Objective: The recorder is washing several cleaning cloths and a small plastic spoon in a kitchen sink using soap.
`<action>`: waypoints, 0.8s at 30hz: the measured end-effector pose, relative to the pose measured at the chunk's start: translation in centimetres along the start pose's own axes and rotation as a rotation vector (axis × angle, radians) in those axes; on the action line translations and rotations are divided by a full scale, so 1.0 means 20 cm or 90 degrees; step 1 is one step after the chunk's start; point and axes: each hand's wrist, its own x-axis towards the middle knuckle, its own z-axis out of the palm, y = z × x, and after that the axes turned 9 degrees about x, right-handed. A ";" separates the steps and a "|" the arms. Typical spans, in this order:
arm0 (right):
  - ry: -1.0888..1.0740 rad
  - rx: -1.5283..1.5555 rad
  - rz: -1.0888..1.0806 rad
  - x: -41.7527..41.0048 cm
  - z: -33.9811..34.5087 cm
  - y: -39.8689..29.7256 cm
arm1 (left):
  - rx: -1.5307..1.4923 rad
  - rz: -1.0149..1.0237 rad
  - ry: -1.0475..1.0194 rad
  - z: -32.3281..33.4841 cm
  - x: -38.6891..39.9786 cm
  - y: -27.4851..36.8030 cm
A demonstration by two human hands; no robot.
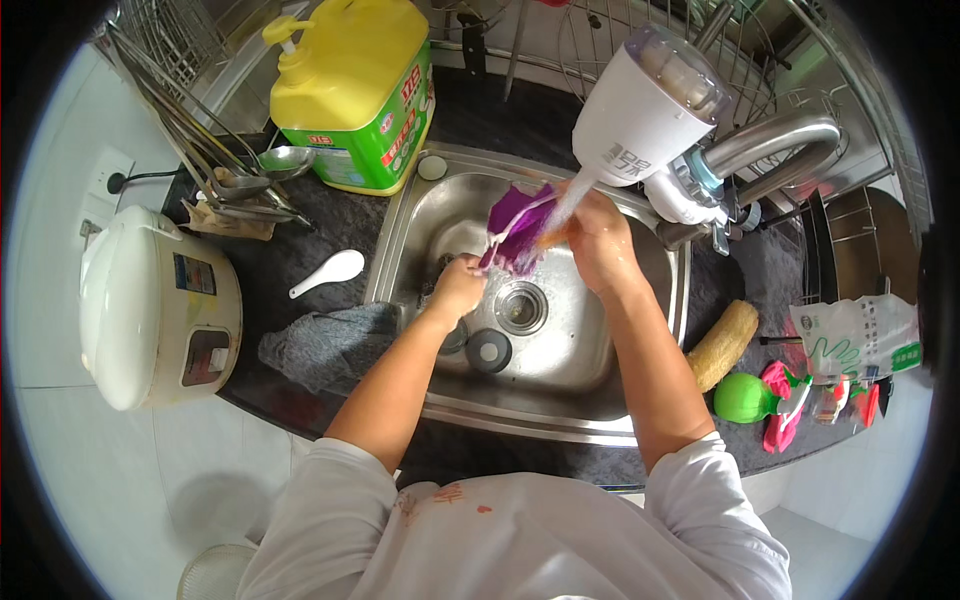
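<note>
A purple cloth with a pale edge is stretched between my hands over the stainless steel sink. My left hand grips its lower left end. At its right side, my right hand is on the cloth under the running water, its fingers partly blurred and hidden by the stream. Water pours from a white filter unit fixed on the curved metal faucet. Below the cloth are the drain and a dark round stopper.
Left of the sink lie a grey cloth, a white spoon and a rice cooker. A yellow-green detergent jug stands behind. On the right are a loofah and a green spray bottle.
</note>
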 end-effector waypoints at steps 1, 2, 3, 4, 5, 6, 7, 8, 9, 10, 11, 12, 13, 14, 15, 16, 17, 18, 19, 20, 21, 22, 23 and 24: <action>-0.022 0.071 0.010 -0.01 -0.01 -0.01 | -0.439 -0.126 -0.124 0.00 0.02 -0.03; -0.042 0.121 0.023 0.00 -0.04 0.01 | -0.761 -0.141 -0.320 -0.03 0.06 -0.06; -0.036 0.114 0.023 -0.02 -0.06 0.01 | -0.920 -0.028 -0.423 -0.01 0.04 0.00; -0.035 0.191 0.050 -0.05 -0.07 0.02 | -0.984 -0.045 -0.371 -0.01 0.01 0.09; -0.034 0.269 0.078 -0.07 -0.07 0.02 | -1.046 -0.063 -0.318 0.01 0.01 0.15; -0.038 0.291 0.091 -0.06 -0.12 0.05 | -1.049 -0.055 -0.316 0.05 0.05 0.17; -0.047 0.289 0.093 -0.04 -0.14 0.08 | -0.998 0.024 -0.214 0.09 0.10 0.17; 0.019 0.307 0.123 -0.02 -0.15 0.09 | -0.941 0.100 -0.114 0.11 0.15 0.16; 0.097 0.323 0.147 0.00 -0.20 0.13 | -0.936 0.102 -0.104 0.14 0.17 0.18; 0.132 0.261 0.126 0.04 -0.31 0.22 | -0.929 0.067 -0.126 0.19 0.17 0.23; 0.088 0.048 -0.006 0.06 -0.29 0.32 | -0.917 0.035 -0.130 0.20 0.17 0.24; 0.090 -0.152 -0.069 0.05 -0.19 0.42 | -0.920 0.031 -0.085 0.18 0.21 0.20; 0.096 -0.355 -0.135 0.02 -0.09 0.49 | -0.924 0.027 -0.046 0.18 0.24 0.16; 0.101 -0.355 -0.138 0.01 -0.04 0.50 | -0.940 0.038 -0.057 0.16 0.22 0.15; 0.130 -0.486 -0.257 0.00 0.08 0.51 | -1.056 0.093 -0.215 0.14 0.26 0.04; 0.187 -0.633 -0.376 -0.01 0.09 0.49 | -0.984 0.100 -0.139 0.19 0.19 0.13; 0.198 -0.637 -0.374 0.02 0.03 0.43 | -0.910 0.107 -0.064 0.26 0.12 0.24; 0.275 -0.622 -0.226 0.07 -0.03 0.34 | -0.906 0.019 -0.037 0.28 0.07 0.33; 0.342 -0.599 -0.079 0.11 -0.06 0.28 | -0.868 0.064 -0.034 0.28 0.09 0.32; 0.342 -0.610 -0.127 0.13 -0.07 0.30 | -0.896 0.054 -0.047 0.27 0.11 0.30; 0.344 -0.610 -0.129 0.11 -0.04 0.36 | -0.926 0.046 -0.062 0.25 0.15 0.28; 0.238 -0.629 -0.258 0.07 0.01 0.44 | -0.889 -0.003 -0.074 0.19 0.16 0.24; 0.129 -0.642 -0.385 0.05 0.03 0.48 | -0.853 0.031 -0.091 0.14 0.17 0.20; 0.124 -0.638 -0.380 0.06 0.03 0.49 | -0.854 0.026 -0.084 0.13 0.14 0.22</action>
